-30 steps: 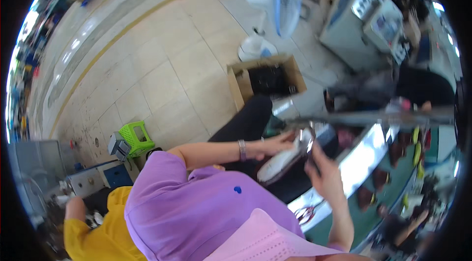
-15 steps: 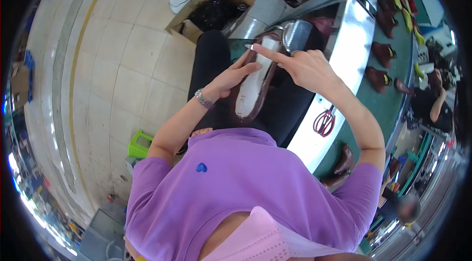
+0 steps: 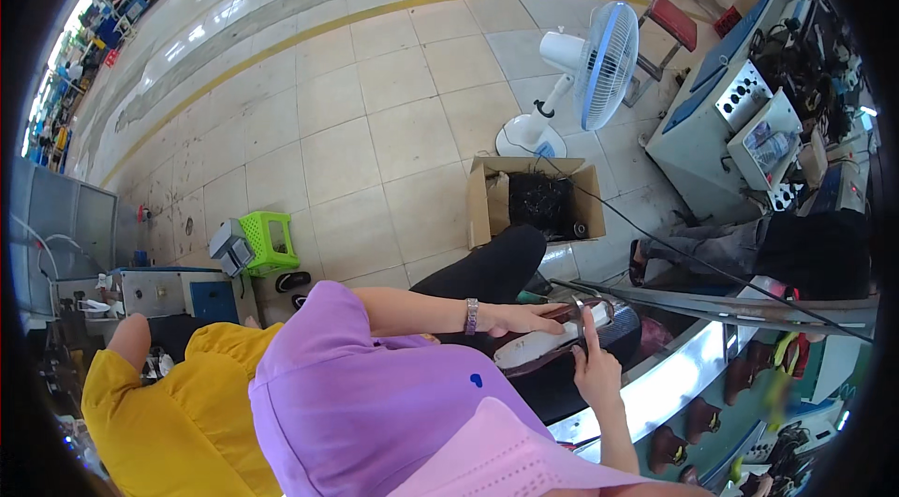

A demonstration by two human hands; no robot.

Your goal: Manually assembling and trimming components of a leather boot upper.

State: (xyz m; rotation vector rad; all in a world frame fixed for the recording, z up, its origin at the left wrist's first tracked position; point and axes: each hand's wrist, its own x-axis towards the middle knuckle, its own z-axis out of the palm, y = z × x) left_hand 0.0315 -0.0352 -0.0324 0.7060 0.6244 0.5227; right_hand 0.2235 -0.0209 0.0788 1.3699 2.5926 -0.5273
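Note:
Across my lap lies a brown shoe upper with a white sole-shaped bottom (image 3: 534, 347) facing up. My left hand (image 3: 523, 318) grips its side, fingers and thumb closed along the edge. A metal-banded watch (image 3: 471, 315) is on that wrist. Over the shoe's far end is my right hand (image 3: 597, 364), its index finger stretched along the edge and the other fingers curled. A thin, dark, curved thing shows beside that finger; its kind is unclear. A dark rounded support (image 3: 620, 333) stands just past the shoe.
An open cardboard box (image 3: 481, 207) of black stringy material sits beyond my knee, near a white-blue fan (image 3: 609, 66). On my right, a shiny metal ledge (image 3: 679, 382) borders a green surface with brown shoes (image 3: 704, 418). A person in yellow (image 3: 201, 394) is at left.
My view has turned, so the fan, the box and the person in yellow now show more fully. Both hands stay at the shoe.

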